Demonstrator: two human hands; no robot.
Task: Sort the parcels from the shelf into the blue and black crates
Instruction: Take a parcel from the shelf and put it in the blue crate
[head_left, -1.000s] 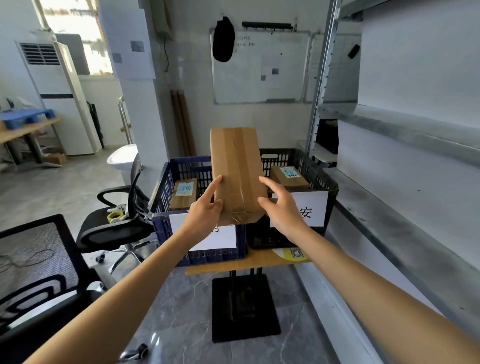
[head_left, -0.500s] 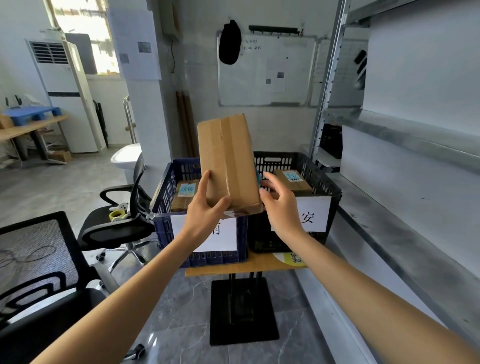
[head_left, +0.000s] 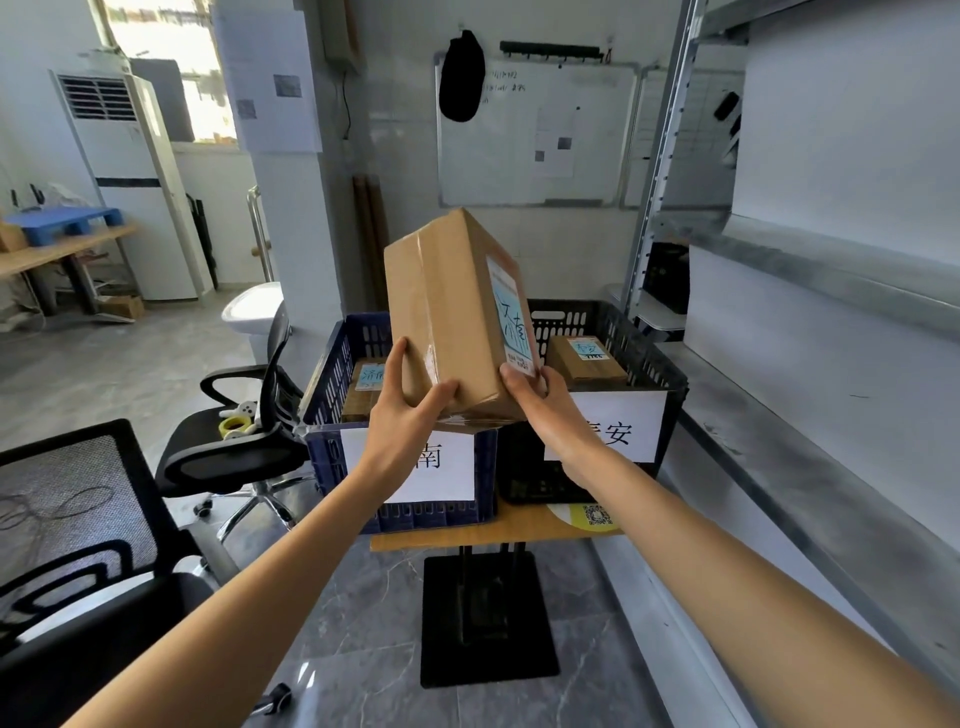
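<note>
Parcel (head_left: 447, 306) with blue handwritten label (head_left: 514, 319), left hand (head_left: 402, 415) and right hand (head_left: 545, 410) gripping.

Daylight from a window (head_left: 156, 52) falls on white walls, a whiteboard (head_left: 535, 135), a standing air conditioner (head_left: 130, 182), black office chairs (head_left: 234, 457), a grey marbled floor (head_left: 379, 623) and a wooden table (head_left: 78, 248) at left.

white paper sign (head_left: 441, 467) on blue plastic crate (head_left: 332, 364) behind left hand (head_left: 402, 415): "南". second white sign (head_left: 626, 431) on black plastic crate (head_left: 644, 353) behind right hand (head_left: 540, 400): "安". blue label (head_left: 514, 322) on held brown cardboard box (head_left: 441, 301): handwritten "济南".
</note>
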